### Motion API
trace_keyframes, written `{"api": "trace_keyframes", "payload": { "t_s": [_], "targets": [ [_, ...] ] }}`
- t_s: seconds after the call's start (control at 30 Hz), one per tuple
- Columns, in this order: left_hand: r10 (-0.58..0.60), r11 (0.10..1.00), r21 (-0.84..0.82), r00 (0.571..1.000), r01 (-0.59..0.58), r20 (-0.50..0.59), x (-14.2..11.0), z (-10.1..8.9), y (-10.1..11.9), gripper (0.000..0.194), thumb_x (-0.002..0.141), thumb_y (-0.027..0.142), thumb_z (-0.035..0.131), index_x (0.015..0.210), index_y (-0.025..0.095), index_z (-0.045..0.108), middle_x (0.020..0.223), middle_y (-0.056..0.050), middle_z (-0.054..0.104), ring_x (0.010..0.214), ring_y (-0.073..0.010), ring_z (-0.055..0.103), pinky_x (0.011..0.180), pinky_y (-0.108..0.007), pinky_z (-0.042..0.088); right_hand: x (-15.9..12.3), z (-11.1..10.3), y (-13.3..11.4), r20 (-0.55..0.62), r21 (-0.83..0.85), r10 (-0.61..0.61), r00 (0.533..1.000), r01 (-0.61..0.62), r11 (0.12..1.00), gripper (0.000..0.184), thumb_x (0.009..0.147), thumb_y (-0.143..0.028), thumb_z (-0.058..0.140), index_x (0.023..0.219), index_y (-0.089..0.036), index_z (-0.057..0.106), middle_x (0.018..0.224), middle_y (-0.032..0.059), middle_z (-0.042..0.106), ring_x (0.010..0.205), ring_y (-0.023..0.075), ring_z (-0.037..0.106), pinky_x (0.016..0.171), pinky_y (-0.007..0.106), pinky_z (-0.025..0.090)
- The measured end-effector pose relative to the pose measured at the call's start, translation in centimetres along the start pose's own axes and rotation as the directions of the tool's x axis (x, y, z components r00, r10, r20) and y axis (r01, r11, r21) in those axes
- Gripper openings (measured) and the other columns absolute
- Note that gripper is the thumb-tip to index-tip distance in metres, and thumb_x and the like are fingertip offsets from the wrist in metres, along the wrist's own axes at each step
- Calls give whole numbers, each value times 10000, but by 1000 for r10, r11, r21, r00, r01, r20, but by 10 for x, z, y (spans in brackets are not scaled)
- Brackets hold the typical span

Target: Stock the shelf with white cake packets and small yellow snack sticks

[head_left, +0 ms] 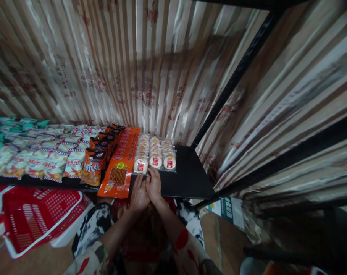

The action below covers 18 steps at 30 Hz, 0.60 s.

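Observation:
Both of my hands rest side by side on the front of a black shelf [190,175]. My left hand [139,194] and my right hand [154,187] touch each other, fingers stretched forward. Their fingertips reach the near edge of a row of clear packs of round white rice crackers [154,152] with red labels. Neither hand holds anything that I can see. Just left of the hands lies a stack of flat orange snack packs [120,168], the front one overhanging the shelf edge.
Further left on the shelf lie rows of dark orange bags [94,164], white-and-red snack bags [47,160] and teal packs [7,126]. A red basket [38,217] stands below left. Striped curtain hangs behind; black frame posts [233,80] rise at right.

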<state>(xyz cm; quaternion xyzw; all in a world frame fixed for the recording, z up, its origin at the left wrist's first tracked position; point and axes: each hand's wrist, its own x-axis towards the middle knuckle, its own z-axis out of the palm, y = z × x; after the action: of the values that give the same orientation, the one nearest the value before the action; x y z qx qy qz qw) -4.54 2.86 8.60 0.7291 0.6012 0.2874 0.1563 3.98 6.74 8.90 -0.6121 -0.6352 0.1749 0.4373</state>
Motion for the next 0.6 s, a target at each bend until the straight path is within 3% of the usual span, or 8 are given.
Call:
{"api": "trace_keyframes", "payload": {
  "t_s": [0.13, 0.3, 0.4, 0.5, 0.53, 0.6],
  "targets": [
    [35, 997, -70, 997, -40, -64, -20, 1, 1, 444, 796, 157, 374, 1185, 34, 551, 1223, -187, 564, 1214, -249, 453, 1050, -397, 370, -17, -8, -8, 2, 50, 6, 1000, -6, 999, 377, 810, -121, 388, 1120, -166, 597, 1153, 101, 561, 1102, 181, 504, 984, 339, 404],
    [77, 987, -133, 992, -89, -98, -60, -7, 0, 330, 824, 169, 386, 1045, 140, 629, 1031, -121, 645, 1019, -210, 550, 929, -371, 456, -60, -19, -17, 6, 178, -31, 999, 30, 984, 383, 840, -125, 320, 1099, -167, 600, 1104, 95, 583, 923, 138, 589, 870, 277, 470],
    [66, 983, -168, 998, -68, -14, -89, -4, -7, 304, 805, 161, 420, 1009, 180, 645, 1043, -102, 646, 1009, -209, 559, 914, -379, 462, -96, -19, -11, 54, 160, -26, 998, 17, 987, 368, 847, -146, 317, 1044, -176, 626, 1054, 87, 620, 930, 152, 592, 878, 298, 465],
    [21, 981, -192, 988, 9, 153, -115, 9, -19, 379, 794, 128, 409, 1111, 164, 613, 1144, -119, 621, 1100, -219, 544, 983, -410, 420, -132, -13, 10, 145, 58, 96, 985, -105, 993, 328, 854, -180, 348, 981, -183, 651, 1014, 91, 654, 970, 190, 593, 910, 346, 446],
    [-46, 981, -173, 970, 89, 238, -123, 15, -24, 413, 786, 105, 400, 1146, 154, 596, 1166, -126, 615, 1118, -220, 541, 993, -408, 414, -142, -12, 19, 179, 9, 161, 971, -165, 986, 311, 834, -164, 375, 961, -171, 659, 985, 103, 666, 957, 205, 603, 908, 358, 445],
    [-228, 950, -104, 882, 295, 413, -134, 26, -35, 452, 768, 57, 392, 1168, 138, 585, 1158, -138, 627, 1104, -215, 562, 979, -380, 426, -156, -10, 36, 268, -91, 278, 922, -263, 960, 301, 777, -112, 430, 950, -161, 670, 967, 120, 679, 950, 228, 617, 899, 362, 444]
  ]
}}
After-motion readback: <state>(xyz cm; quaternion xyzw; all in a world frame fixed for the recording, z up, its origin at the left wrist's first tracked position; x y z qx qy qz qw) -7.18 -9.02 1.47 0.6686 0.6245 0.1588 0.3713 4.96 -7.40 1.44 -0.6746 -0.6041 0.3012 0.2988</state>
